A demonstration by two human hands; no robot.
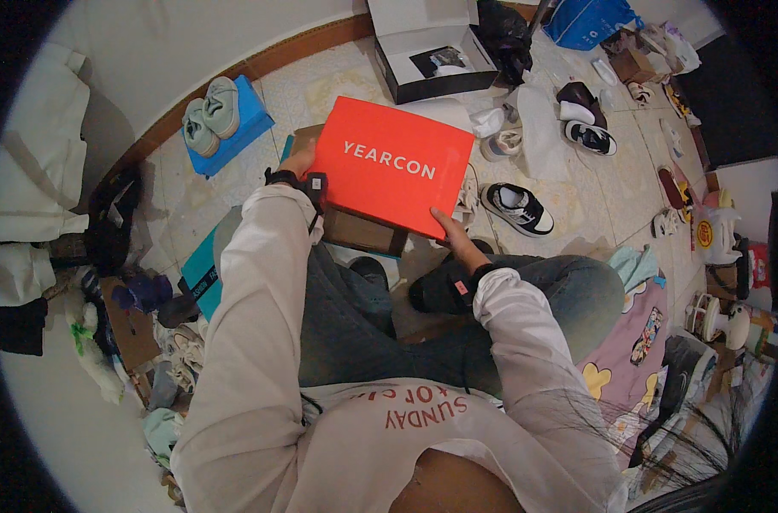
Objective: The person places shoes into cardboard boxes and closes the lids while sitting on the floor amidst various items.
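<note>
A red-orange Yearcon shoebox [392,170] is held up between my two hands, its lettered face turned towards me. My left hand [300,159] grips its left edge, the fingers partly hidden behind it. At the lower right corner my right hand [450,226] holds on, with the thumb on the lettered face. Partly covered by the red box is a brown cardboard box [363,232], near my feet. A black-and-white sneaker [517,208] lies on the floor to the right of my right hand.
Pale green shoes [212,115] sit on a blue shoebox [232,134] by the wall. An open black-and-white box [447,80] stands ahead, beside a black plastic bag [504,38]. Another black-and-white sneaker [591,137] is farther right. A teal box [203,276] is by my left knee.
</note>
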